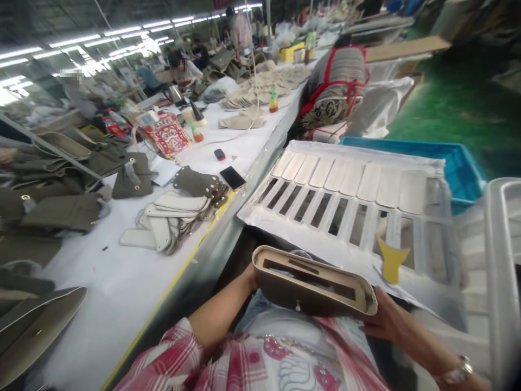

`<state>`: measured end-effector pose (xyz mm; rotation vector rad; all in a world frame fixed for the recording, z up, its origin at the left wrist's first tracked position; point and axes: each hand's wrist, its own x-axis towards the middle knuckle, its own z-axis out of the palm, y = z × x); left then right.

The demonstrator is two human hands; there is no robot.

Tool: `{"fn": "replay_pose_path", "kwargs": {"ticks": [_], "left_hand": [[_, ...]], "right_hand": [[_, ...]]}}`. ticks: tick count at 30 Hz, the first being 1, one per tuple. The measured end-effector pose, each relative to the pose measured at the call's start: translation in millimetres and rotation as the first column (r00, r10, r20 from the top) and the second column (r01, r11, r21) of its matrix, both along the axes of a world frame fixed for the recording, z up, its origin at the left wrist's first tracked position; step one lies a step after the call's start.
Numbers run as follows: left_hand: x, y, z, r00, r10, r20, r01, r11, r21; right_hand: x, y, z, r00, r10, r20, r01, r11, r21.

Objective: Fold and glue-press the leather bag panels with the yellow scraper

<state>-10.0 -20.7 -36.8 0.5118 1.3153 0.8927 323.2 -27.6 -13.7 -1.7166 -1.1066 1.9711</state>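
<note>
A dark olive-brown handbag body [280,290] is held in front of my torso, its beige-rimmed opening facing up and a small metal fitting on its side. My left hand [253,276] grips the bag's left end, with most of its fingers hidden behind it. At the other end my right hand [385,320] is closed against the bag's side. A white slatted rack [297,220] stands just beyond the bag, carrying a row of pale flat strips [345,176]. Near my right hand, a yellow forked piece [393,260] rests on that rack.
On the white table [122,288] to the left lie pale rounded panels [158,228], a phone [233,177] and olive bag pieces [61,212]. A blue crate [464,168] is behind the rack. A clear plastic bin [502,271] stands at right. Other people work farther back.
</note>
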Motion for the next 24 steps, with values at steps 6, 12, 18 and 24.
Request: {"fn": "replay_pose_path", "kwargs": {"ticks": [6,12,18,24], "left_hand": [[4.7,-2.7,2.7,0.993,-0.024,0.118,0.031,0.998,-0.055],[-36.1,0.5,46.4,0.747,-0.413,-0.521,0.433,0.897,-0.090],[-27.5,18.7,73.3,0.416,-0.491,-0.765,0.555,0.804,-0.214],[-20.7,21.4,80.1,0.216,-0.480,-0.850,0.628,0.735,-0.255]], "right_hand": [[-4.1,-0.2,9.5,0.900,0.192,0.392,-0.243,0.966,0.083],[-6.5,4.9,15.7,0.674,0.276,0.686,-0.645,0.673,0.363],[-12.9,2.0,44.6,0.543,0.250,0.802,-0.690,0.677,0.256],[-18.2,-1.6,49.9,0.554,0.179,0.813,-0.607,0.755,0.247]]}}
